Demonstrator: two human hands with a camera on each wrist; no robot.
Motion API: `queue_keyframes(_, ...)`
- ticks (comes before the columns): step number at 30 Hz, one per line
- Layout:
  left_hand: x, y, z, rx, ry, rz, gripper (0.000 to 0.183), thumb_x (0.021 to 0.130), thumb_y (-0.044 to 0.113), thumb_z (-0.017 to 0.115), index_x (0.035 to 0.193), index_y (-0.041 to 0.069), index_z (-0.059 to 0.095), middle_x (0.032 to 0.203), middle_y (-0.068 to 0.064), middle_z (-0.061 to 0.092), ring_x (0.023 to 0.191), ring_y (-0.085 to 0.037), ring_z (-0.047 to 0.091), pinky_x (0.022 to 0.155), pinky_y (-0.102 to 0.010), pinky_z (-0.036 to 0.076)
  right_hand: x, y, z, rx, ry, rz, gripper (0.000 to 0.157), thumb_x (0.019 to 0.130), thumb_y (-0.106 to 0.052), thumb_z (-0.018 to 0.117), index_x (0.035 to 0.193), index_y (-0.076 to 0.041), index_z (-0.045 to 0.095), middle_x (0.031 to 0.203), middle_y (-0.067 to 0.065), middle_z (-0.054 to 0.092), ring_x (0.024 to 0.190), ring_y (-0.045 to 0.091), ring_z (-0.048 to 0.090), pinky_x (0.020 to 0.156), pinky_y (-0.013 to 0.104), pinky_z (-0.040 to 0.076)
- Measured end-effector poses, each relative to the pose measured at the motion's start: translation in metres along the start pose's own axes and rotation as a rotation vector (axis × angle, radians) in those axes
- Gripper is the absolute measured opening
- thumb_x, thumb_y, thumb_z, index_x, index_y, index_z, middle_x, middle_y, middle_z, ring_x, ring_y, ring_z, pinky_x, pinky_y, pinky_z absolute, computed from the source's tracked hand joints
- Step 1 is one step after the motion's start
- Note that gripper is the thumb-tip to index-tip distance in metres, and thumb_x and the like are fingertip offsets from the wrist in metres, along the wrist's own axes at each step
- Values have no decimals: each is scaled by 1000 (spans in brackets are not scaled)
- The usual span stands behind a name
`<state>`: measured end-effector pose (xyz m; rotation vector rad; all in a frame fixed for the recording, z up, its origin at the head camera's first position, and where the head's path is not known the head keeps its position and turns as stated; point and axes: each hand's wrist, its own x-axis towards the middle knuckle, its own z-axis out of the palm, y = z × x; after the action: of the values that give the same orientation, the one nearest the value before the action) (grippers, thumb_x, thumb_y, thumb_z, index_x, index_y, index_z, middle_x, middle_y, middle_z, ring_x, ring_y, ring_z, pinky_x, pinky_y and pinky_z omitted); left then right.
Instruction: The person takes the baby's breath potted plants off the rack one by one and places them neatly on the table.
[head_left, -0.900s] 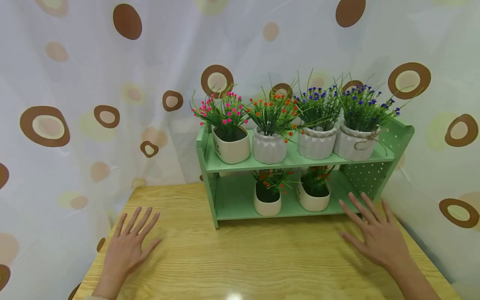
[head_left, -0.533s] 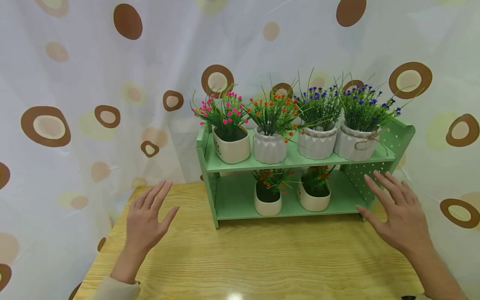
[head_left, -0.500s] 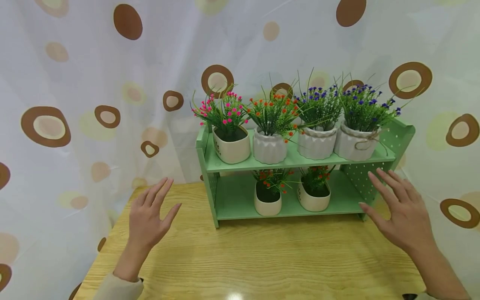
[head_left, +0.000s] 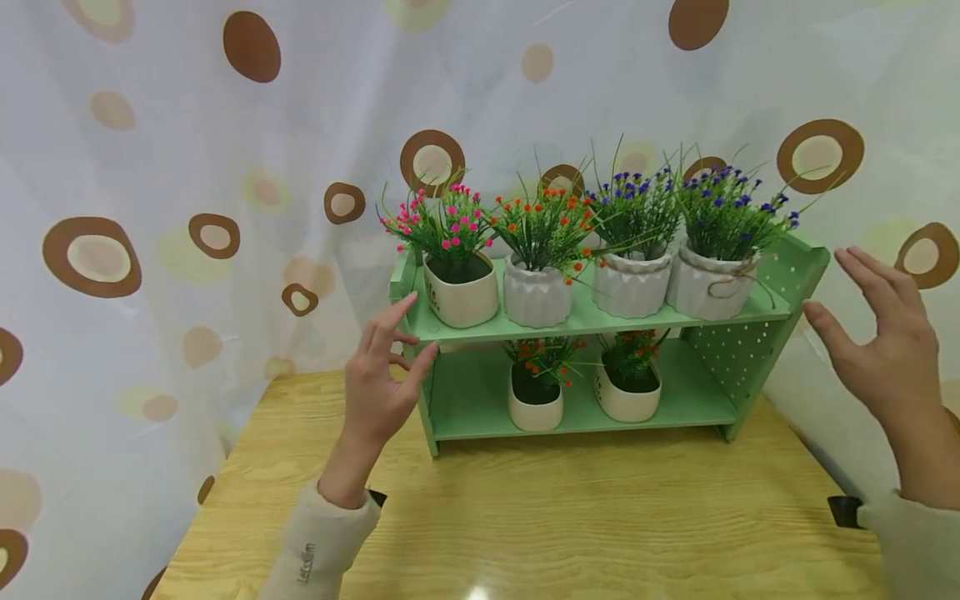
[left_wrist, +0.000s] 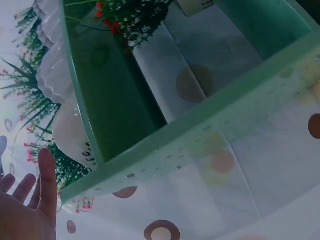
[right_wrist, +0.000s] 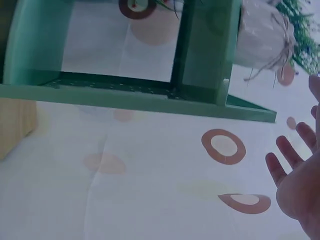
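Observation:
A two-tier green shelf stands on the wooden table in the head view. Its top tier bears a cream pot of pink flowers, a white pot of orange ones, and two white pots of purple ones. My left hand is at the shelf's left end, thumb and fingers spread, overlapping the upper board's corner. Beyond the right end, my right hand is raised with fingers apart, holding nothing. In the right wrist view, the right fingers are clear of the shelf end.
Two cream pots with red flowers sit on the lower tier. The wooden table extends in front of the shelf. Behind hangs a white curtain with brown spots, which also runs along the right side.
Both hands have risen from near the table. The left has moved right to the shelf's left end; the right has moved up and outward beside the right end. The pots have stayed put.

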<state>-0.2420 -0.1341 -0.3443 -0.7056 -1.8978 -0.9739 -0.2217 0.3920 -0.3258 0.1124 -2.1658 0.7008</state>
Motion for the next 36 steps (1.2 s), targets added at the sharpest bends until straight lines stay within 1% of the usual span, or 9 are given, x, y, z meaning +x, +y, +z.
queue_keyframes(4, 12, 6, 18, -27, -17, -57, 60, 97, 15, 75, 151, 12, 51, 134, -15, 60, 86, -23, 73, 61, -30, 62, 17, 7, -2, 37, -11, 80, 58, 106, -23, 60, 161, -31, 40, 165, -2, 35, 139, -8, 39, 111, 7, 24)
queue_keyframes(6, 17, 7, 26, -21, -25, -95, 58, 98, 19, 73, 151, 11, 51, 136, -15, 60, 85, -22, 73, 61, -32, 63, 24, 11, -1, 46, -14, 105, 57, 107, -24, 57, 161, -33, 39, 163, -2, 35, 125, -21, 37, 110, 6, 26)
queue_keyframes(7, 19, 7, 30, -15, -30, -116, 57, 99, 20, 73, 151, 10, 51, 137, -15, 60, 84, -23, 73, 61, -32, 63, 27, 12, 0, 50, -17, 109, 57, 107, -25, 56, 161, -33, 39, 163, 0, 35, 121, -23, 37, 110, 6, 28)
queue_keyframes(10, 23, 7, 39, -9, -42, -177, 56, 100, 22, 71, 151, 9, 52, 139, -14, 60, 84, -25, 73, 61, -35, 63, 35, 17, 4, 79, -29, 123, 55, 108, -26, 55, 160, -34, 40, 162, 3, 36, 111, -24, 38, 109, 8, 32)
queue_keyframes(16, 26, 6, 50, -16, -34, -267, 52, 102, 26, 68, 150, 10, 55, 137, -13, 57, 83, -25, 72, 61, -36, 61, 41, 24, 12, 126, -84, 145, 52, 109, -29, 52, 159, -38, 40, 159, -10, 39, 115, -19, 40, 110, 11, 32)
queue_keyframes(21, 28, 3, 56, -18, -20, -293, 46, 103, 28, 67, 144, 10, 61, 135, -15, 54, 86, -24, 70, 65, -36, 63, 40, 27, 17, 145, -112, 174, 49, 109, -30, 51, 157, -37, 45, 147, -20, 44, 112, -19, 40, 111, 14, 36)
queue_keyframes(24, 27, 2, 59, -14, -9, -305, 43, 102, 27, 68, 141, 10, 62, 135, -15, 53, 85, -25, 69, 64, -36, 63, 39, 29, 19, 146, -116, 202, 48, 109, -32, 51, 156, -39, 45, 144, -22, 44, 113, -18, 40, 107, 13, 38)
queue_keyframes(31, 27, 0, 65, 32, 38, -308, 37, 101, 23, 69, 136, 10, 64, 140, -16, 53, 79, -26, 68, 62, -38, 59, 39, 30, 24, 158, -106, 201, 49, 108, -32, 53, 156, -39, 46, 148, -18, 46, 115, -17, 41, 92, 8, 37)
queue_keyframes(36, 30, 2, 69, 55, 59, -306, 36, 99, 20, 72, 133, 9, 65, 145, -17, 55, 74, -26, 66, 66, -39, 59, 37, 30, 23, 135, -104, 216, 49, 109, -32, 52, 156, -41, 43, 155, -12, 44, 122, -13, 43, 98, 9, 38)
